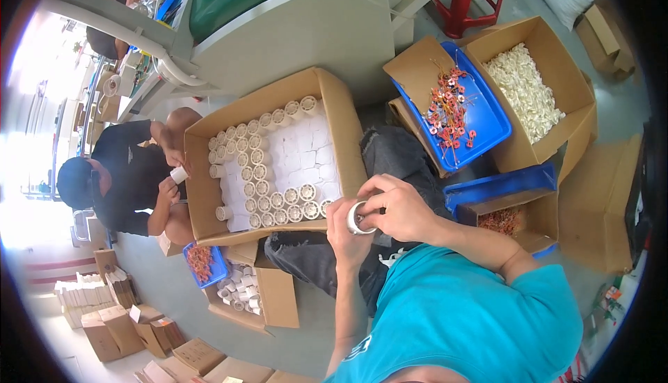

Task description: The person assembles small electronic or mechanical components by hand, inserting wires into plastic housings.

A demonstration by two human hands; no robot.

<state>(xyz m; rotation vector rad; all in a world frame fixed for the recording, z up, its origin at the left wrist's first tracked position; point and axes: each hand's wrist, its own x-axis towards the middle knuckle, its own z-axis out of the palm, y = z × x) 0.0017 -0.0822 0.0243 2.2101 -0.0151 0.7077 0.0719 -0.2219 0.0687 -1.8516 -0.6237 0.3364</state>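
A short white plastic cylinder (352, 221) is tilted in front of my body, its open end facing my right side. My left hand (344, 238) is closed round its wall. My right hand (398, 210) has its thumb and fingertips bent into the opening; what they pinch inside is hidden. Just beyond my hands stands a large cardboard box (351, 153). Inside it, several similar white cylinders (261, 171) stand upright in rows on a white layer.
On the right are a blue tray (490, 115) of small red-and-white wired parts (449, 105), a carton of white pieces (523, 91) and a box of orange wires (502, 221). A co-worker (129, 167) sits at left, holding a white cylinder. A red stool (465, 9) stands behind.
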